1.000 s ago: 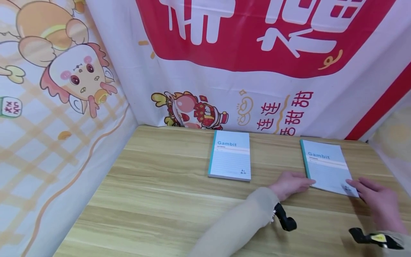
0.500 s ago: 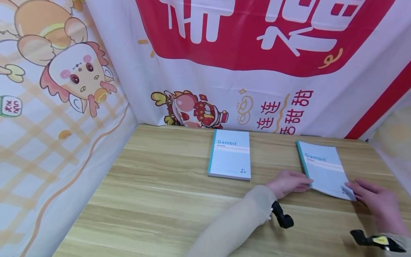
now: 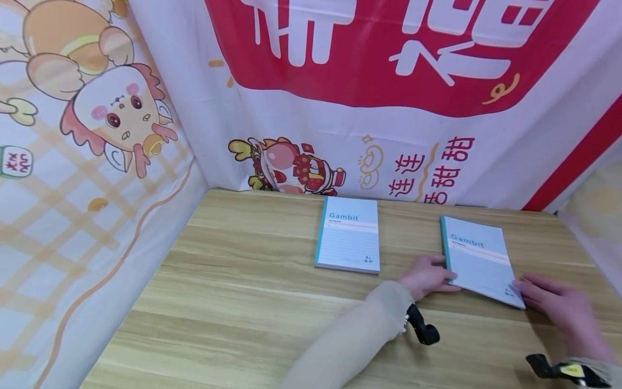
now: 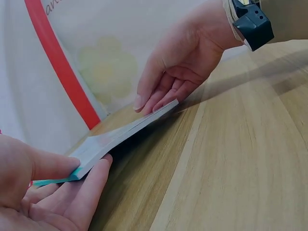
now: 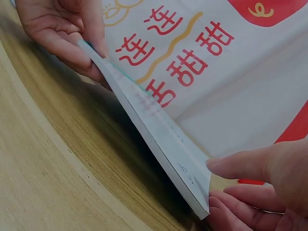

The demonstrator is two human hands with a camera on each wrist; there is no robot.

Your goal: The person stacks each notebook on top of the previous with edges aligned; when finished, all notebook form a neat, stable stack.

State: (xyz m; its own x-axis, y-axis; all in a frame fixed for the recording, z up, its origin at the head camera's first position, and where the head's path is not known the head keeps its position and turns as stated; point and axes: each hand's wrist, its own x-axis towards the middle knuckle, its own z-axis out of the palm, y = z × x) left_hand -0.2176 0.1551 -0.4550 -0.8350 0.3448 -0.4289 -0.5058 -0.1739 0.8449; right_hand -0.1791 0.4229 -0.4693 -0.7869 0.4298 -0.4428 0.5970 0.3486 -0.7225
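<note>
A light-blue Gambit notebook [image 3: 478, 259] with a teal spine is lifted at its near edge, at the right of the head view. My left hand [image 3: 427, 276] pinches its near left corner by the spine, thumb on top and fingers beneath, as the left wrist view shows. The right hand [image 3: 559, 302] grips the near right corner; in the right wrist view its thumb [image 5: 240, 166] lies over the cover and the fingers are at the edge. A gap with dark shadow shows under the near edge. The far edge's contact with the table cannot be told.
A second Gambit notebook [image 3: 349, 235] lies flat on the wooden table [image 3: 233, 302], left of the held one. A printed white and red cloth [image 3: 301, 124] hangs along the table's back edge. Another patterned cloth [image 3: 97, 216] borders the left side.
Both hands have drawn the held notebook leftward and slightly nearer, and its near edge is raised more. The second notebook has stayed in place.
</note>
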